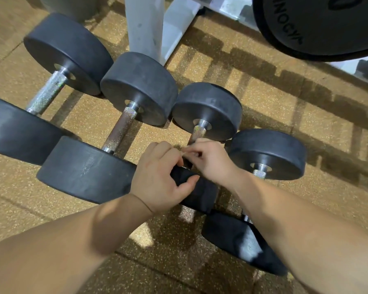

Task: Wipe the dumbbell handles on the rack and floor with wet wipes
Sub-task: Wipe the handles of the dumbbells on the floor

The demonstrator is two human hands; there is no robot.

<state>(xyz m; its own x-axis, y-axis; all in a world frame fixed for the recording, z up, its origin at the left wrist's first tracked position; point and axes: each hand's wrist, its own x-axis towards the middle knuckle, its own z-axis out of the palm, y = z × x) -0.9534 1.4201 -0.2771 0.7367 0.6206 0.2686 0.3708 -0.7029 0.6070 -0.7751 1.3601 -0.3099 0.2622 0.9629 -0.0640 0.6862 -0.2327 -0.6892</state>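
Several black rubber-headed dumbbells with knurled steel handles lie side by side on the floor. My left hand (157, 179) grips the near head (202, 196) of the third dumbbell, thumb hooked over its edge. My right hand (210, 160) is curled round that dumbbell's handle (198, 132), just below the far head (206, 109). A small pale scrap shows between my fingertips; I cannot tell whether it is a wipe. The handles of the first dumbbell (46, 94) and second dumbbell (120, 129) are bare. The fourth dumbbell (268, 153) lies under my right forearm, its handle mostly hidden.
A white metal rack leg (145, 24) stands behind the dumbbells. A large black weight plate (319, 24) leans at the top right. The floor is speckled tan rubber tile (285, 107) crossed by shadows.
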